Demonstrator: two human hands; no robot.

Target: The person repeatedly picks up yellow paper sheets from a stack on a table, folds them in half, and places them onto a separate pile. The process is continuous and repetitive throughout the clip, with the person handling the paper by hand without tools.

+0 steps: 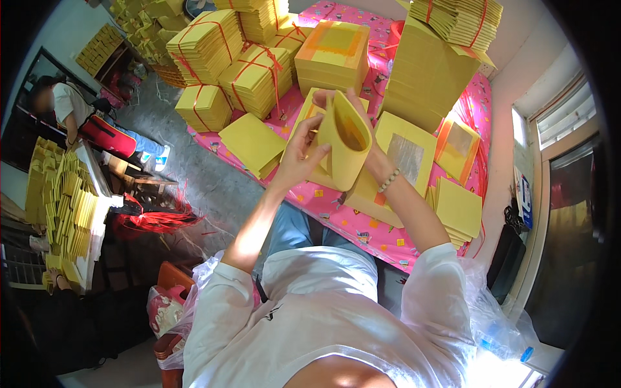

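Both hands hold a yellow paper sheet [343, 152], bent round into an open loop, with an orange patch showing on its inner side. My left hand [304, 152] pinches its left side, thumb in front. My right hand [362, 113] grips its upper right edge, and its fingers are partly hidden behind the paper. Right below my right forearm lies a thick stack of yellow paper [388, 181] with a silver patch on top. Left of my hands, a thin pile of plain yellow sheets [252, 142] rests on the pink patterned tablecloth [388, 242].
Bundles tied with red string [207, 42] stand at the back left, beside a squared yellow stack [333, 55]. A tall stack [424, 77] rises at the back right. Another person [81, 107] stands left by a table heaped with folded yellow paper [65, 207]. Red strings [155, 220] hang near it.
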